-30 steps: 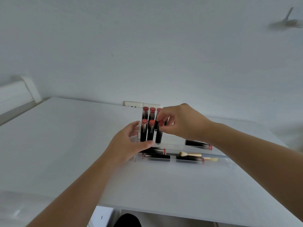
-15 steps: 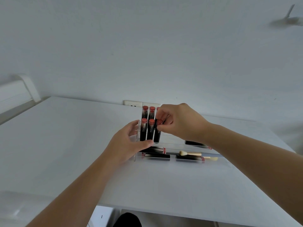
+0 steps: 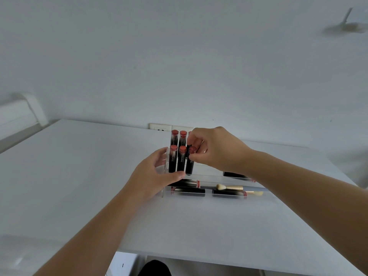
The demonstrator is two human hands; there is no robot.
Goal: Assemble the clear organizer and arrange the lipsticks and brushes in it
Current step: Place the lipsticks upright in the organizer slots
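A clear organizer (image 3: 264, 196) stands on the white table (image 3: 79, 176). Several black lipsticks with red caps (image 3: 182, 158) stand upright in two rows at its left end. More lipsticks (image 3: 188, 191) and a gold-handled brush (image 3: 229, 187) lie flat in its front tray. My left hand (image 3: 153, 178) grips the organizer's left end, thumb across the front. My right hand (image 3: 213, 149) pinches the top of the front-row right lipstick (image 3: 190, 162). One lipstick (image 3: 236, 174) lies behind my right wrist.
A wall socket (image 3: 160, 127) sits on the wall just behind the organizer. The table's near edge (image 3: 219, 257) runs below my arms, with a dark shape under it. A white ledge (image 3: 22, 114) is at the far left.
My right hand has shifted slightly as it settles the front-row right lipstick lower into its slot. My left hand stays on the organizer's left end.
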